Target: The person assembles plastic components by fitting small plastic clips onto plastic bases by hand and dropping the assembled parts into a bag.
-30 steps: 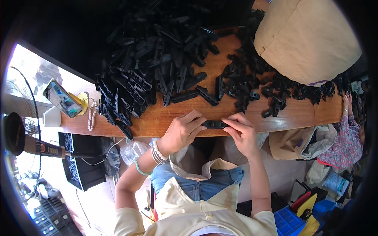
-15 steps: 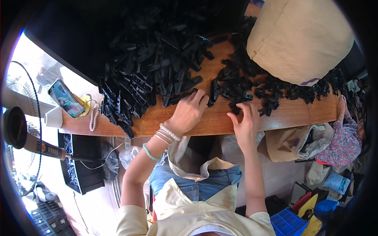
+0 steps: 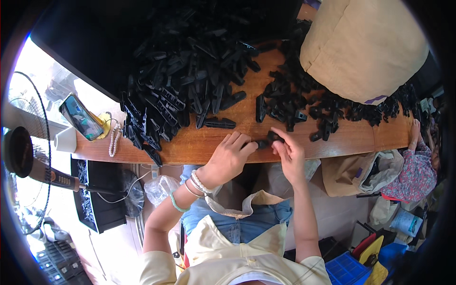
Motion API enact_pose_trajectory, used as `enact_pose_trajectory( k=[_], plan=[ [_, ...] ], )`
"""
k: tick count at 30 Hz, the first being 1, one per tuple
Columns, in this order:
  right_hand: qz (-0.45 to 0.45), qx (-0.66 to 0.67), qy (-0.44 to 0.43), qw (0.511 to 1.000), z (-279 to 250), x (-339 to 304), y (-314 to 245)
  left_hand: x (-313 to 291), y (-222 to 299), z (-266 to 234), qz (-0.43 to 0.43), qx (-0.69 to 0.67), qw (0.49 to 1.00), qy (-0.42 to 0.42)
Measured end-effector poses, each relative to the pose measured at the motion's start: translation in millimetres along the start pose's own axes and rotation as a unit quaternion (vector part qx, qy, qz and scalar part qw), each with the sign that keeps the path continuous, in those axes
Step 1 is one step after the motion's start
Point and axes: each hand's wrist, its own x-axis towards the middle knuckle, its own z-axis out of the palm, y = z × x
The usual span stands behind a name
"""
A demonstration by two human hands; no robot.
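Note:
Close to the front edge of the wooden table, my two hands nearly meet. My left hand is closed on a small black plastic piece that pokes out past the fingertips. Between the fingers and thumb of my right hand is another dark plastic piece; its shape is partly covered. Left of centre lies a big heap of long black plastic pieces, with one long piece lying just beyond my left hand. A pile of smaller black plastic pieces spreads beyond my right hand.
A large beige cloth sack stands on the table at the far right. At left are a propped phone, a white cup, a bead string and a fan. Another person's floral sleeve shows at right.
My left hand has drawn back from the long pieces toward the table edge, now with a black piece. My right hand has moved left and nearer, with a dark piece between its fingers.

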Motion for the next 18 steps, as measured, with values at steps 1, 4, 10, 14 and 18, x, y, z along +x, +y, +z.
enact_pose_trajectory(
  k=[1, 4, 10, 14, 18],
  plan=[
    [0.000, 0.000, -0.002, 1.000, -1, -1, -1, -1, -5, 0, 0.015, -0.062, 0.998, 0.015],
    [0.077, 0.030, -0.060, 0.995, -8, -1, -5, -6, -9, -6, -0.051, -0.121, 0.991, 0.020],
    [-0.070, -0.152, -0.104, 0.980, -19, 11, 2, -8, -14, -8, -0.054, -0.128, 0.990, -0.001],
    [-0.095, -0.186, -0.149, 0.967, -13, 18, -4, -6, -10, -3, -0.034, -0.122, 0.992, 0.014],
    [-0.118, -0.226, -0.149, 0.955, -9, 14, -11, -5, -9, 1, -0.015, -0.121, 0.992, 0.031]
  ],
)
